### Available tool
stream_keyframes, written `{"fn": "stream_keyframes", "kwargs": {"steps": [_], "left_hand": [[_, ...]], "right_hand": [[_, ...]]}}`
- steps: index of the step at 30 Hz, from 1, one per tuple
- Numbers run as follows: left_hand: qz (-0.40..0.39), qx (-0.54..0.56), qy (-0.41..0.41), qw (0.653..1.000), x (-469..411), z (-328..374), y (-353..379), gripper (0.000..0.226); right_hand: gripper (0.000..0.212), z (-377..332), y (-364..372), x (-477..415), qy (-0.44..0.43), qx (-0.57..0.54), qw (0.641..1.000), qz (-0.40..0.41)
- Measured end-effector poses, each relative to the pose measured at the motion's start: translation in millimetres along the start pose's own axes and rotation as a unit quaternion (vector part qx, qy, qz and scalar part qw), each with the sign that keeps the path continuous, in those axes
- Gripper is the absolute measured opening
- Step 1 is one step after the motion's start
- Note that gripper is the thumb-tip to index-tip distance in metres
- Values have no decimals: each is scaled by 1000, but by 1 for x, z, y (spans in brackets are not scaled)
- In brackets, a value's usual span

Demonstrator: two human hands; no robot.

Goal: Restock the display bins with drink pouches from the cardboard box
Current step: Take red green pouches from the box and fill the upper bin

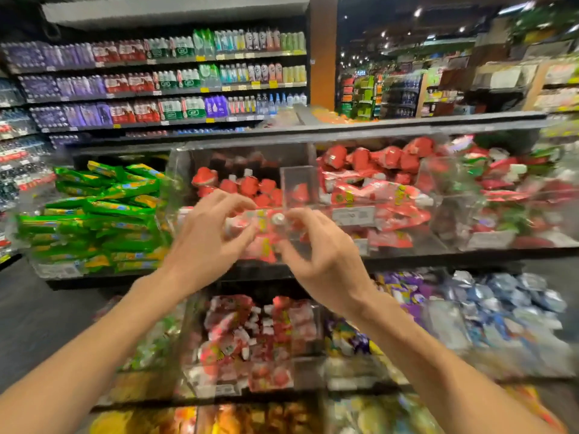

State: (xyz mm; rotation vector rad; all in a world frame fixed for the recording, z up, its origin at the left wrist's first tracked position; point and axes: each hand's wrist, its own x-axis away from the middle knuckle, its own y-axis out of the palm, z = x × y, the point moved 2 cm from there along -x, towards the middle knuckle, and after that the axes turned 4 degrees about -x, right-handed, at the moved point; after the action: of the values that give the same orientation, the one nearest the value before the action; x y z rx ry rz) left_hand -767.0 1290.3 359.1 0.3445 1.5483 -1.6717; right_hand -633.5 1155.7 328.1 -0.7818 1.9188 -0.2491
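While my left hand [203, 233] and right hand [322, 255] pinch one red pouch [264, 228] at the clear bin [299, 177], the bin has room for more; no box shows.

We note a tall wall shelving unit [163, 62] along the back left with four tiers visible. It is stocked with shrink-wrapped bottle packs [125, 83] in purple, red and green, and with loose bottles [275, 100] toward its right end. Yellow price tags [255, 84] sit on the shelf edges. An orange-brown pillar [322, 51] stands just right of this unit. Beyond the pillar we see further aisles [391, 92], blurred, with green and orange stock. The ceiling [376, 14] is dark and carries scattered small spotlights [417, 12]. The floor [37, 314] at lower left is dark grey and plain. A dark ledge [407, 122] runs across mid-frame. Detail at the frame edges is smeared.
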Motion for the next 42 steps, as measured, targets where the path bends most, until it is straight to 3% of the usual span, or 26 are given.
{"fn": "stream_keyframes", "kwargs": {"steps": [3, 6, 10, 14, 17, 21, 23, 28, 33, 37, 39, 42], "left_hand": [[-18, 11, 26, 999, 30, 76, 20, 22], [-31, 28, 72, 997, 53, 174, 68, 20], [-71, 124, 192, 971, 76, 323, 161, 21], [-125, 172, 291, 933, 91, 466, 250, 20], [-163, 195, 367, 895, 103, 562, 310, 23], [-285, 205, 426, 834, 119, 664, 396, 35], [-353, 189, 435, 807, 125, 704, 442, 39], [-479, 156, 375, 778, 129, 786, 553, 38], [-568, 187, 176, 782, 114, 838, 687, 48], [-645, 170, 8, 745, 117, 859, 785, 55], [-675, 142, -22, 724, 124, 863, 829, 57], [-709, 103, -37, 697, 141, 868, 887, 32]], "right_hand": [[41, 22, -57, 74, 9, 69, 998, -3], [37, 58, -136, 158, 57, 89, 994, 35], [34, 107, -263, 276, 194, 147, 967, 80], [39, 140, -378, 392, 324, 210, 914, 124], [46, 155, -444, 465, 427, 256, 855, 146], [77, 184, -507, 532, 555, 283, 773, 118], [80, 206, -529, 555, 602, 267, 745, 106], [72, 285, -576, 598, 681, 198, 697, 108], [68, 404, -619, 630, 748, 147, 636, 122], [64, 508, -631, 655, 804, 77, 578, 117], [67, 553, -631, 669, 829, 36, 540, 140], [73, 614, -627, 695, 856, -48, 481, 184]]}}
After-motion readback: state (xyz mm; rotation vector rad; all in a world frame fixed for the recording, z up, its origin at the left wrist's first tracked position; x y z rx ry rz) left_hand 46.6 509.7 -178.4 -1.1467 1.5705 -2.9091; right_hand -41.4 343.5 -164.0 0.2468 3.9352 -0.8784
